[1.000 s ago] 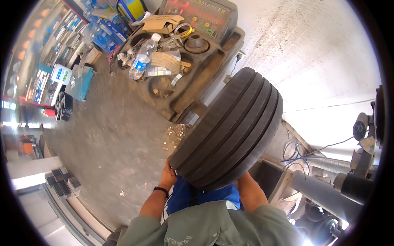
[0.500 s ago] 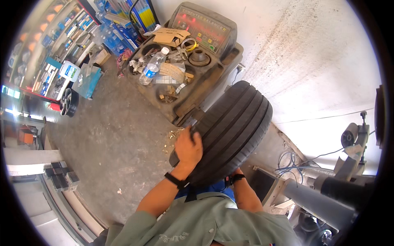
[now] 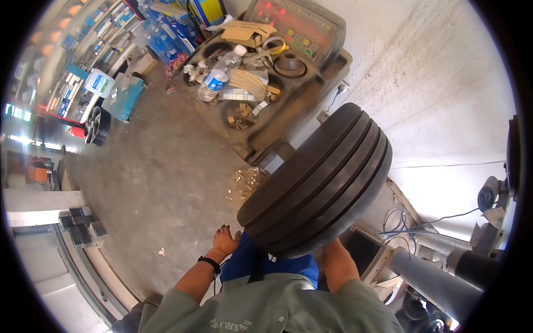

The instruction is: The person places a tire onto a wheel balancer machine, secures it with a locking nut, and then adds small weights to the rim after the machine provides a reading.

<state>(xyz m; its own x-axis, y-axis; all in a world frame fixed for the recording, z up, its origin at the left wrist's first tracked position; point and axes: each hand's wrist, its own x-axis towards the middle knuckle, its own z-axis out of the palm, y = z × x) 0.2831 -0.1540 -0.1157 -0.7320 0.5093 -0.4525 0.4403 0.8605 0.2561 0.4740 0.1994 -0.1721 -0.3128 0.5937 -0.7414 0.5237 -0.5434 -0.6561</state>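
The left hand (image 3: 226, 240), open and loosely spread, is just left of the black tyre (image 3: 319, 186) at mid-frame. The right forearm (image 3: 340, 267) slants up from the lower edge to the tyre, which hides the right hand; its grip cannot be told. Grey floor (image 3: 155, 177) spreads left, a cluttered machine (image 3: 302, 105) stands upper centre, a stained white wall (image 3: 438, 89) upper right.
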